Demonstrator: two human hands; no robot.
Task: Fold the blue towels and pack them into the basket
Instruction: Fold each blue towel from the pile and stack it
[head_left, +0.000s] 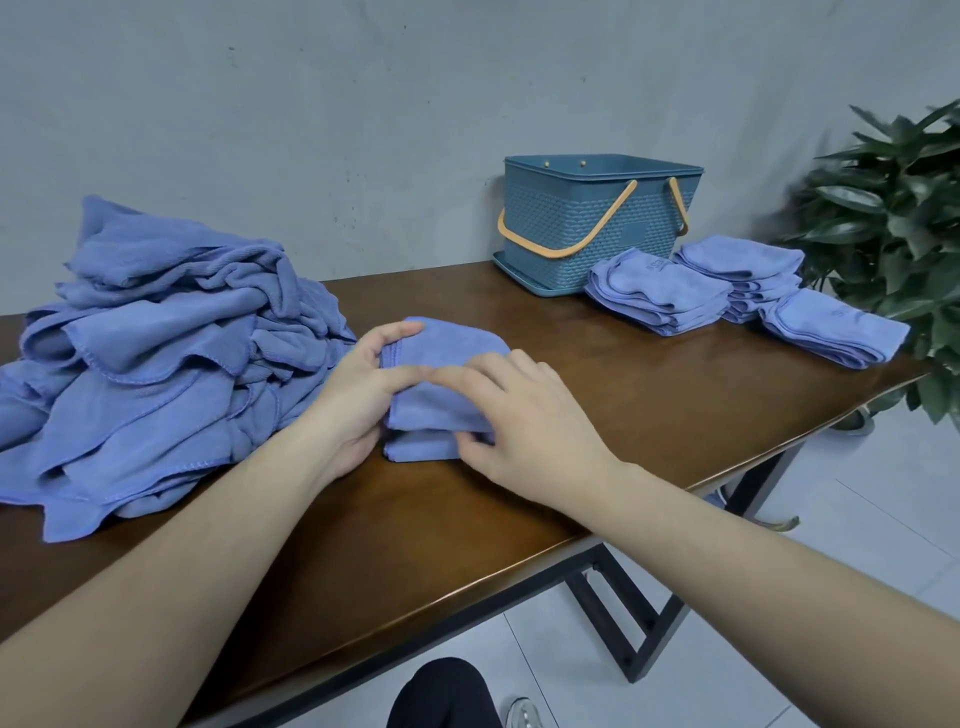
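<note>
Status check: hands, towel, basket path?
Left hand and right hand grip folded towel. Basket open, folded stacks beside. Path clear.

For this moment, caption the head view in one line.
Both hands fold a blue towel between the unfolded pile and folded stacks beside the basket.

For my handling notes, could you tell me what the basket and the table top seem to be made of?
Basket: probably moulded plastic, matte blue, with an embossed weave pattern and smooth orange handles. Table top: looks like dark brown wood or wood veneer, glossy, since it reflects light.
</note>
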